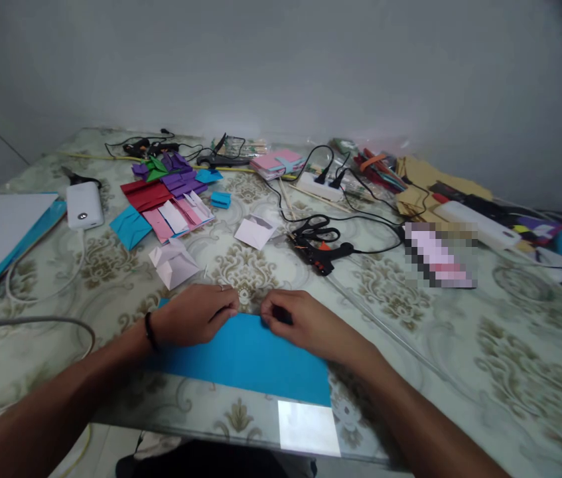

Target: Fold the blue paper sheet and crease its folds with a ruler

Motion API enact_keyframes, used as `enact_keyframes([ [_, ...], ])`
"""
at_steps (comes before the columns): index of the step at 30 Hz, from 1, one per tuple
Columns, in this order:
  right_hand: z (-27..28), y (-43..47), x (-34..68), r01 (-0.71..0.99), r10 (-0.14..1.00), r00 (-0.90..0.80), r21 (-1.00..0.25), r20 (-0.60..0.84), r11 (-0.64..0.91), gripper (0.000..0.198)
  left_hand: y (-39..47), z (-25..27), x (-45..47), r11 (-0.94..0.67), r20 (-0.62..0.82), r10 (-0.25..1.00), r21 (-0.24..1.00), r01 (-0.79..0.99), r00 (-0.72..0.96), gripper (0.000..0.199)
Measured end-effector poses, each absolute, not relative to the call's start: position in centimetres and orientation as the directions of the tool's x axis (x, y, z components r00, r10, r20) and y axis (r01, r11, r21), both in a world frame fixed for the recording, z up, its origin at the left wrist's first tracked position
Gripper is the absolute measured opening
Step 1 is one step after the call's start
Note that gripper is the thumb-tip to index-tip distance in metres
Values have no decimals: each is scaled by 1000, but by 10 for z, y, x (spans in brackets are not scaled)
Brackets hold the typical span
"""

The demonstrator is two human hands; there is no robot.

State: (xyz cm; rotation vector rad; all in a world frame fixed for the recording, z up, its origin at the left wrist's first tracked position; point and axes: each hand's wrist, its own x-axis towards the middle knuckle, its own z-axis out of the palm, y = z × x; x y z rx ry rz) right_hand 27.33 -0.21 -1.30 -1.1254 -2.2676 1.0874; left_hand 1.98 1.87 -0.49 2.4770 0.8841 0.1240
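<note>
A blue sheet of paper [245,355] lies near the table's front edge, its long far edge running under both hands. My left hand [206,313], with a ring and a dark wristband, is closed at that far edge, thumb and fingers pinched on the paper. Just to the right, my right hand [290,318] is curled closed on the same edge, with a small gap between the two hands. Their undersides hide part of the edge. A small white paper rectangle [309,428] rests at the front, below the sheet's right corner.
Beyond the hands are folded pale papers [174,263], red folded paper [146,199], black scissors [316,229] and a glue gun [318,255]. A white power bank [84,204] and paper stack [2,232] lie left. Cables run from a power strip [320,186].
</note>
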Motion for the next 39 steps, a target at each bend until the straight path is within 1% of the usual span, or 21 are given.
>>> enact_keyframes([
  [3,-13,-1,273,502,792,-611,-775,-4,383,15,19,-6,19,-696,-77,595,449,561,800,21],
  [6,-11,-1,275,501,789,-614,-770,4,394,14,18,-7,17,-703,-85,605,409,582,791,21],
  [11,-9,-2,277,495,783,-621,-762,26,418,16,15,-5,16,-693,-93,624,392,605,776,20],
  [16,-7,-2,277,508,792,-611,-759,16,407,17,13,1,19,-693,-159,628,331,640,762,18],
  [20,-6,-4,276,512,791,-611,-745,34,428,17,13,1,20,-681,-193,637,315,662,747,17],
  [23,-2,-6,276,544,793,-609,-721,12,429,15,16,-2,17,-650,-200,655,343,679,729,18],
  [26,3,-7,279,570,801,-599,-704,-2,425,14,20,-3,14,-610,-201,663,413,676,721,21],
  [29,7,-5,284,573,817,-576,-705,15,417,14,22,-3,12,-586,-195,663,467,663,723,24],
  [35,11,-3,290,555,831,-556,-733,27,395,13,22,0,11,-584,-146,671,500,639,727,25],
  [37,10,-3,288,536,843,-534,-744,65,398,12,22,-1,11,-595,-136,661,503,627,738,25],
  [39,7,-2,286,521,872,-460,-744,170,419,12,21,-4,10,-612,-130,650,495,617,749,25],
])
